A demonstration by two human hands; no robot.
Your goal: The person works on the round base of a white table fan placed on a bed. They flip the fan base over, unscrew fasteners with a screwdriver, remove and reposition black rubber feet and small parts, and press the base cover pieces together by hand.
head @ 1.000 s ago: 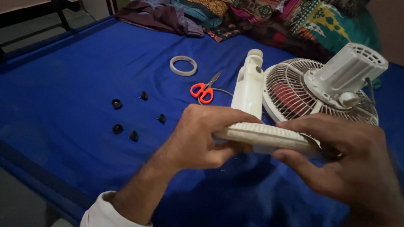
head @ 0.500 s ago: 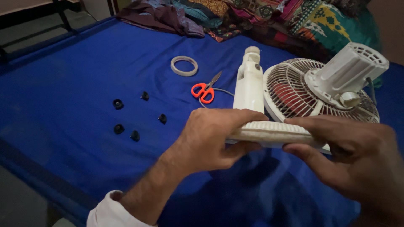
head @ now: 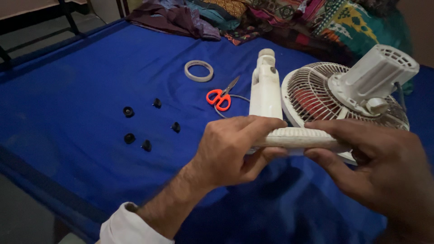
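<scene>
Held edge-on between both hands: a flat white fan base, long axis running 9 to 3 o'clock, seen so thin that top and underside cannot be told apart. Left hand clamped on the 9 o'clock end, fingers curled over the upper rim, thumb pressed beneath. Right hand clasping the 3 o'clock end, fingers laid along the top, thumb under; partly cut off by the lower right corner. Neither hand nearer than the other, both in full contact.

From the base's middle, a white stem pointing to 12 o'clock; whether joined to the base hidden behind the left fingers. Just at 1 o'clock of the base, a fan cage lying face down on the blue sheet, motor housing sticking up, tilted toward 2 o'clock.

At 11 o'clock of the left hand, orange scissors and, beyond, a tape ring. At 9 o'clock, well apart, five small black feet scattered; shape too small to make out. Heaped cloths along the far edge, dim.
</scene>
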